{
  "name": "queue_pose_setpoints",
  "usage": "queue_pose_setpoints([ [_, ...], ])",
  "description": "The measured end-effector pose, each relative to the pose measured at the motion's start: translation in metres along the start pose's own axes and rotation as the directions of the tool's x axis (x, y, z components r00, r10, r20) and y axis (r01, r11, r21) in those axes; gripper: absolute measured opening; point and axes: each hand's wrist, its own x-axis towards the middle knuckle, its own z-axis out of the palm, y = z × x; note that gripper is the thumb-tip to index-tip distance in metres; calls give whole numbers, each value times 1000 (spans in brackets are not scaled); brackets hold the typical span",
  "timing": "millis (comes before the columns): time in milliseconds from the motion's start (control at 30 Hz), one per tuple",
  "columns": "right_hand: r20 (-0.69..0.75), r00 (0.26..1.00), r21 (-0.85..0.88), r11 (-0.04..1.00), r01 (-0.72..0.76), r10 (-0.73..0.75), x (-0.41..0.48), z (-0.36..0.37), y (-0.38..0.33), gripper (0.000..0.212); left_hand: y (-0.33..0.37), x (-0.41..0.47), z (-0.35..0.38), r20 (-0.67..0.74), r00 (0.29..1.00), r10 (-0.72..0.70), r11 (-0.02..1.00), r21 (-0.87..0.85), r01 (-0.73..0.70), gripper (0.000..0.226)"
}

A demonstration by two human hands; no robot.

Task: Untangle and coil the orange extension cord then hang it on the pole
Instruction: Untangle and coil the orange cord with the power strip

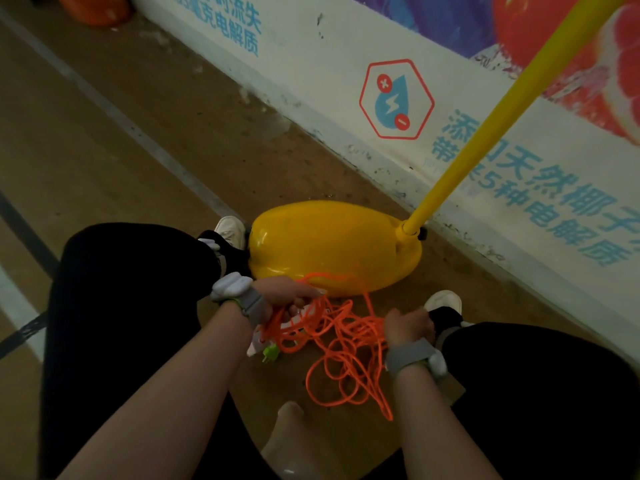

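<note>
Plainly, the cord (349, 336) lay knotted on the floor just before the base (329, 240). The left hand (287, 296) gripped several strands nearest the base; the right hand (408, 325) curled its fingers round others. Feeding the green plug (272, 353) out loosely, not yanking, looked wisest.

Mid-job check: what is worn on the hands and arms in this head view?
Both forearms are bare, with no sleeves, and neither the left hand nor the right hand is gloved. A grey left wrist strap and a matching right wrist strap each carry a bulky white module and thin yellow-green trim.
</note>
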Motion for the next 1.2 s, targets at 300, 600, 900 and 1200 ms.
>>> queue_pose_setpoints([
  [300, 432, 592, 357, 732, 581, -681, -57, 11, -29, 31, 7, -3, 9, 267, 956, 125, 992, -12, -127, 36],
  [600, 680, 577, 509, 858, 73, -453, -56, 14, -26, 60, 12, -12, 6, 583, 772, 255, 963, -228, -146, 40],
  [900, 578, 633, 559, 815, 152, -515, -50, 18, -24, 51, 13, -11, 6, 407, 894, 188, 934, -356, -34, 23],
  [1200, 617, 662, 481, 870, 111, -426, -58, 16, -28, 81, 16, -11, 14, 247, 926, 285, 915, -357, -186, 28],
])
